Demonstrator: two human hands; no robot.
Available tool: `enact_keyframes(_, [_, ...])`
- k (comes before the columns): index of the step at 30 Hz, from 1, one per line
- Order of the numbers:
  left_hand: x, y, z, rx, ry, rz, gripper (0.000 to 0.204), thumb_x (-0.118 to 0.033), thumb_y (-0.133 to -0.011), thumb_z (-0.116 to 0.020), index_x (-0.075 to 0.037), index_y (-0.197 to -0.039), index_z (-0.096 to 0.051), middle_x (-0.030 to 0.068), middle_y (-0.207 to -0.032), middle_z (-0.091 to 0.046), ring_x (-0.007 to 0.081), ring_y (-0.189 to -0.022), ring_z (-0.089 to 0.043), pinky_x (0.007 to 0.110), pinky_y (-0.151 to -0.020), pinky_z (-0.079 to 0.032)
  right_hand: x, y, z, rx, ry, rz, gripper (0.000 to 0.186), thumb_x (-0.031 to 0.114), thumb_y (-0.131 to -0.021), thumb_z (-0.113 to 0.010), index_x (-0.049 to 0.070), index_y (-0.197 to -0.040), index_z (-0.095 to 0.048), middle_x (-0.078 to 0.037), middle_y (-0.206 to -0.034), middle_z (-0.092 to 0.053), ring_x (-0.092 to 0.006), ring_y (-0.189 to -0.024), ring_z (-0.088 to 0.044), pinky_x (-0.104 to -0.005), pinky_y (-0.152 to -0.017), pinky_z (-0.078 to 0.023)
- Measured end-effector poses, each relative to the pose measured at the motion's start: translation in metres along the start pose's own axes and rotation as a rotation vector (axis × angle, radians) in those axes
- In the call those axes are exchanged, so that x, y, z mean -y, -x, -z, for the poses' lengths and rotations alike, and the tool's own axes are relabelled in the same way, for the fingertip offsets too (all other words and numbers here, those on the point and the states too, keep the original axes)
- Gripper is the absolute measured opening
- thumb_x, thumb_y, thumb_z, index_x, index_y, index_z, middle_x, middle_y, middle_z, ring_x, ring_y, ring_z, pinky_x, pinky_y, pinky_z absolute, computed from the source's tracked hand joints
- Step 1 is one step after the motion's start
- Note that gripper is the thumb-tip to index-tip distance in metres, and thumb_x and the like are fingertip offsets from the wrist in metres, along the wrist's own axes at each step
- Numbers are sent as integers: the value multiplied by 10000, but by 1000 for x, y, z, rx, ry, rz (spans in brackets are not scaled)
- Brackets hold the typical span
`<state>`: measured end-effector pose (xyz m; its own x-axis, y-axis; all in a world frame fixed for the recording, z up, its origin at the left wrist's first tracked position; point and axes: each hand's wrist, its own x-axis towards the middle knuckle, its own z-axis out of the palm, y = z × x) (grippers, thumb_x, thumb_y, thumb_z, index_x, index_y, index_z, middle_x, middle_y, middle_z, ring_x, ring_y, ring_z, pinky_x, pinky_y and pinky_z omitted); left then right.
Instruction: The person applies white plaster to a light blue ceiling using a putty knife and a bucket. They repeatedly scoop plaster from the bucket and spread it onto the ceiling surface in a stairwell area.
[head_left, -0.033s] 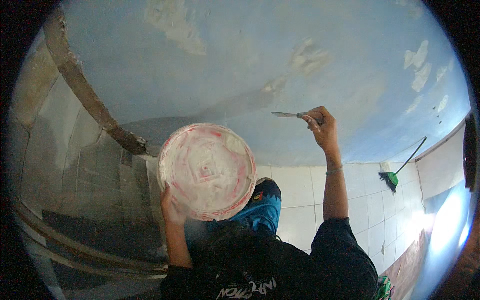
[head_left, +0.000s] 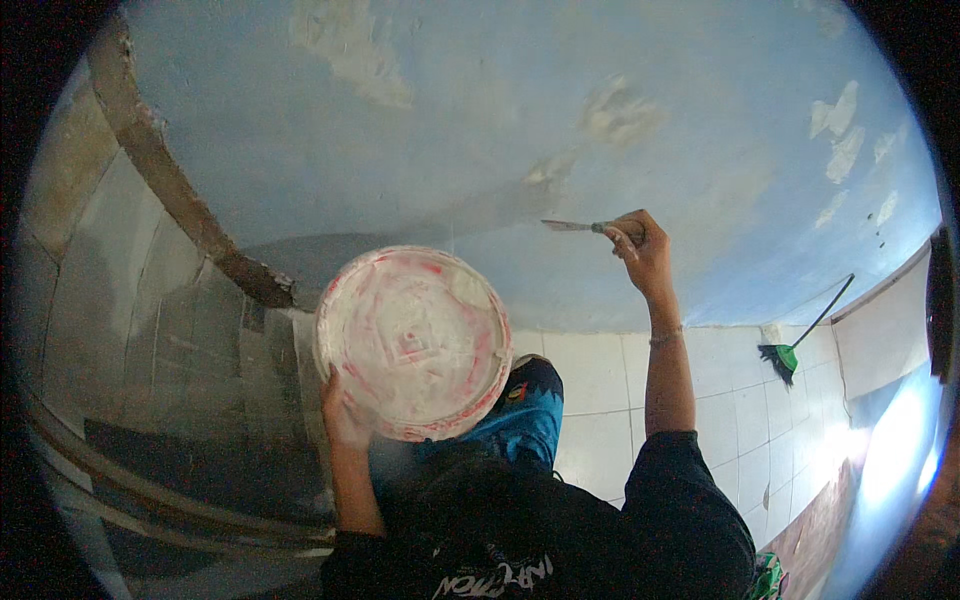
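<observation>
A round bucket lid (head_left: 410, 345), red under smeared white paste, is held tilted in front of my body. Its lower left rim rests in the grip of my left hand (head_left: 347, 412), whose fingers are partly hidden behind it. Up and to the right, my right hand (head_left: 641, 245) is closed round the dark handle of a putty knife (head_left: 568, 226). The thin blade points left, apart from the lid and in front of a blue wall (head_left: 480, 120). Whether the blade touches the wall I cannot tell. Pale filler patches (head_left: 620, 110) mark the wall.
A green and black broom (head_left: 782, 358) leans against the wall on the right. White floor tiles (head_left: 590, 430) lie below the wall. A broken, rough-edged wall strip (head_left: 195, 215) curves down the left side, beside grey panels (head_left: 170, 300). Bright light (head_left: 895, 450) glares at right.
The putty knife's blade has turned and risen very slightly, with a small shift of my right forearm. My left hand and the lid stay in place.
</observation>
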<state>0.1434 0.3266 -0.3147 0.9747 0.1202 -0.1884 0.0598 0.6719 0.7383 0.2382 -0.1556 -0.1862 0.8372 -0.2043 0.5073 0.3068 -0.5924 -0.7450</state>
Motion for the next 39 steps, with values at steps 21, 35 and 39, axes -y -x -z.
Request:
enact_keyframes(21, [8,-9,4,-5,20,-52,509,-374,-1015,-606,-44,-1396,-528,103,-1349,-604,215,-1220,-590,365,-1037,-472,5,-15,-22,-105,333,332,225,168,-884,-794,53,-921,-605,-125,-838,-743,-295,-728,-720,-370,-646,-556])
enact_keyframes(35, [-2,-6,-13,53,46,-21,606,-369,-1021,-597,37,-1447,-452,169,-1416,-570,312,-1264,-587,450,-1070,-473,82,-11,-19,-57,17,277,204,143,-929,-769,-6,-933,-630,-133,-895,-772,-159,-823,-739,-298,-696,-560])
enact_keyframes(39, [1,-7,-14,64,100,-13,611,-359,-1023,-599,50,-1449,-444,182,-1421,-566,316,-1271,-583,458,-1088,-461,87,-55,-36,36,-45,193,205,149,-940,-756,-6,-943,-623,-139,-890,-768,-148,-818,-729,-299,-707,-557])
